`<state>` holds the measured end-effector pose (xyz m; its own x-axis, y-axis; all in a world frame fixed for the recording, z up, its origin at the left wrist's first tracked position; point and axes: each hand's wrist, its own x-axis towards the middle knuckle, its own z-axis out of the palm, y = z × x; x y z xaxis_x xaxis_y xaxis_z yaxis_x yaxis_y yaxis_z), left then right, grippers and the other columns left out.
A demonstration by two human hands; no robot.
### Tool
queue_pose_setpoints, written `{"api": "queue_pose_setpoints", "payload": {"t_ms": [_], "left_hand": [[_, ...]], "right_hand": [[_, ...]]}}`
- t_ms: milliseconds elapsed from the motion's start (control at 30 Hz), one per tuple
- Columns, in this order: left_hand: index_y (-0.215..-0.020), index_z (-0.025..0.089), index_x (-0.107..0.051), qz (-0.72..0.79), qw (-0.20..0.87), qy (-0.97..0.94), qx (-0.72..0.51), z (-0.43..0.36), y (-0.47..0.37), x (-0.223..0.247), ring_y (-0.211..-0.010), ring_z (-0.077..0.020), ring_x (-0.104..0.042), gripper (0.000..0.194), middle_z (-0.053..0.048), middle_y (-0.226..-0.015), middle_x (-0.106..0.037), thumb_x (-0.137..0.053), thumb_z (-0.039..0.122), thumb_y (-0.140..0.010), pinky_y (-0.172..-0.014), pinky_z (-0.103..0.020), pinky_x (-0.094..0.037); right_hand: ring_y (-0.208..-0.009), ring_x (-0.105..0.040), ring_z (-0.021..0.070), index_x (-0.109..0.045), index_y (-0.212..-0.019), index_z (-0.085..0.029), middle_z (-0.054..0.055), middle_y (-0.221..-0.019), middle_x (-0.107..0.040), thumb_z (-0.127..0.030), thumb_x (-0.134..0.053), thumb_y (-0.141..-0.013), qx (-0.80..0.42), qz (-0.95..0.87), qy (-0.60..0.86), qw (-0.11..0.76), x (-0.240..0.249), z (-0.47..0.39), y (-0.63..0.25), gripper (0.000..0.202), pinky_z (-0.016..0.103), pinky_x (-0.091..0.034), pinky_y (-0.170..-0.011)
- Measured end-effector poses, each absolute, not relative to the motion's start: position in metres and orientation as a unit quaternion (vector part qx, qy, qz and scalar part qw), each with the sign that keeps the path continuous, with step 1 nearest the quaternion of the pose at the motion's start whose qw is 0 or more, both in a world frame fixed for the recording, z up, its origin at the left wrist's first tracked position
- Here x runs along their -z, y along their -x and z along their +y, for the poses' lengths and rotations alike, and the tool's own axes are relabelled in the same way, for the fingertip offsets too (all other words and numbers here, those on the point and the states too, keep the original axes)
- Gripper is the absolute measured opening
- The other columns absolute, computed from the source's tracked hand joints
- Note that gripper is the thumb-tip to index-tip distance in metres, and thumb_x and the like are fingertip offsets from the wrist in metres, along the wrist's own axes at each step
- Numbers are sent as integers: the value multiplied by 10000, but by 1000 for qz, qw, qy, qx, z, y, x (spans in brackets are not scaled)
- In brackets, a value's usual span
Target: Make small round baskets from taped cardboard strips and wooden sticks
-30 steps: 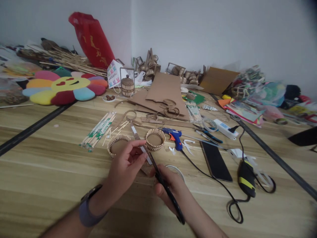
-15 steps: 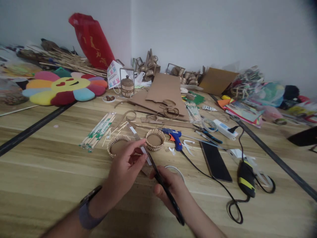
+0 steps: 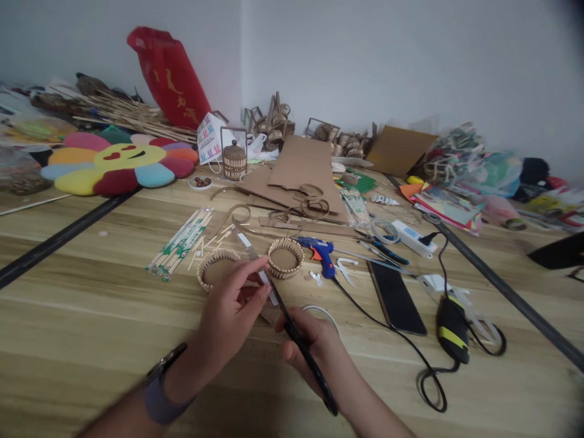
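My left hand [image 3: 235, 301] pinches a narrow greyish strip with white patches [image 3: 246, 241] between thumb and fingers. The strip slants from upper left to lower right. My right hand [image 3: 317, 340] is wrapped round black-handled scissors [image 3: 312, 368], whose dark blade lies along the strip's lower end, close to my left fingertips. Just beyond my hands stand two round rings of short wooden sticks: the right ring [image 3: 286, 258] shows whole, and the left ring [image 3: 212, 267] is partly hidden behind my left hand. A pale tape roll [image 3: 325, 313] is partly covered by my right hand.
A blue glue gun [image 3: 323, 252] with a trailing black cord lies right of the rings, near a phone [image 3: 396, 298] and pliers [image 3: 392, 252]. Packed sticks [image 3: 180, 243] lie left. Cardboard [image 3: 303, 161] and a small lidded basket [image 3: 235, 161] stand farther back.
Almost nothing differs. Both hands, the strip and the scissors have shifted very slightly; both grips are the same.
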<state>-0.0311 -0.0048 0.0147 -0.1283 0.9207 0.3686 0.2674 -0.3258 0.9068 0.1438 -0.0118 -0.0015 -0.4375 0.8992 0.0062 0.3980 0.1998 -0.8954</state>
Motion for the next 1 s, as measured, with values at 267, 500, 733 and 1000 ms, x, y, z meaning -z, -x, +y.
{"api": "queue_pose_setpoints", "payload": {"t_ms": [267,500,733,1000], "left_hand": [[-1165,219,-664,501,285,-589,-566,-5,31,-14,-853,-165,-685,301,-63,-1098,-680,-616,248,-870,-683,-245,-609],[-1172,228,-672,486,303,-594,-565,-7,31,-16,-849,-165,-691,310,-62,-1109,-678,-617,226,-867,-686,-247,-611],[-1196,239,-667,478,316,-600,-558,-9,30,-14,-849,-170,-698,337,-73,-1158,-668,-627,217,-863,-701,-256,-614],[-1186,229,-668,480,303,-596,-568,-11,30,-15,-828,-148,-695,324,-60,-1121,-682,-633,215,-864,-701,-223,-606]], "right_hand": [[-494,-332,117,-593,-763,-194,-56,-538,-372,-954,-434,-641,-445,-717,456,283,5,-11,-143,786,228,-276,-466],[-517,-326,116,-594,-828,-190,-56,-574,-400,-929,-418,-691,-438,-737,420,297,0,-10,-145,772,230,-268,-478],[-518,-341,116,-597,-862,-184,-51,-579,-419,-916,-406,-718,-437,-740,413,303,-2,-11,-145,771,227,-267,-471],[-519,-370,114,-589,-919,-165,-40,-605,-449,-913,-435,-708,-480,-723,396,301,3,-14,-148,793,231,-263,-470]]}}
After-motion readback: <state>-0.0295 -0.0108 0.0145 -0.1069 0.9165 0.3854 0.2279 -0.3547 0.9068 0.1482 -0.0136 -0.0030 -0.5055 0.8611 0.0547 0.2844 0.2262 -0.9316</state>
